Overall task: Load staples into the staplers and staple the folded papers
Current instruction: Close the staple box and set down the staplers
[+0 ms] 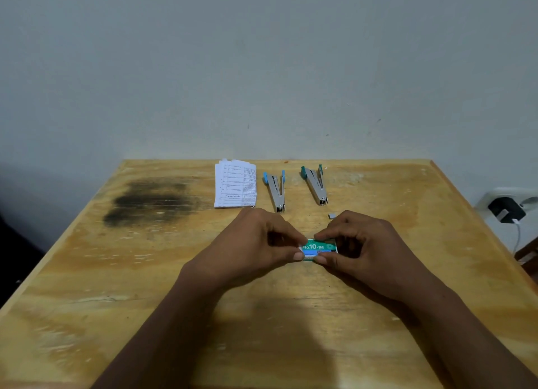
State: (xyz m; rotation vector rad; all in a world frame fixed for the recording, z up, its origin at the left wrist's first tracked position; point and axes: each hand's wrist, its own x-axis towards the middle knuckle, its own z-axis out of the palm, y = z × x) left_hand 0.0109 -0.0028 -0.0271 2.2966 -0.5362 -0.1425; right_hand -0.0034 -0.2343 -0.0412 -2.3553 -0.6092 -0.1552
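Both hands meet over the middle of the wooden table (pixel 87 272): your left hand (pixel 250 243) pinches the left end of the green staple box (pixel 318 249) between thumb and forefinger, while your right hand (pixel 366 243) pinches its right end the same way, holding it just above or on the wood; which one cannot be told. The label, reading No.10-1M, faces up. Whether the box is starting to slide open is hidden by your fingertips.

Beyond your knuckles lie the two staplers, the left stapler (pixel 275 189) and the right stapler (pixel 316 185), both splayed open with their blue ends toward the wall, apparently waiting for staples. Folded papers (pixel 235 185) sit in a stack just left of them. A small grey piece (pixel 332 215), perhaps a loose strip of staples, rests near your right hand.

The risk now is likely in the opening. Pull the inner tray out too sharply, or tip the box, and the strips could spill and break into short pieces, which load poorly. A hard squeeze on so small a carton may also crush it and jam the tray.
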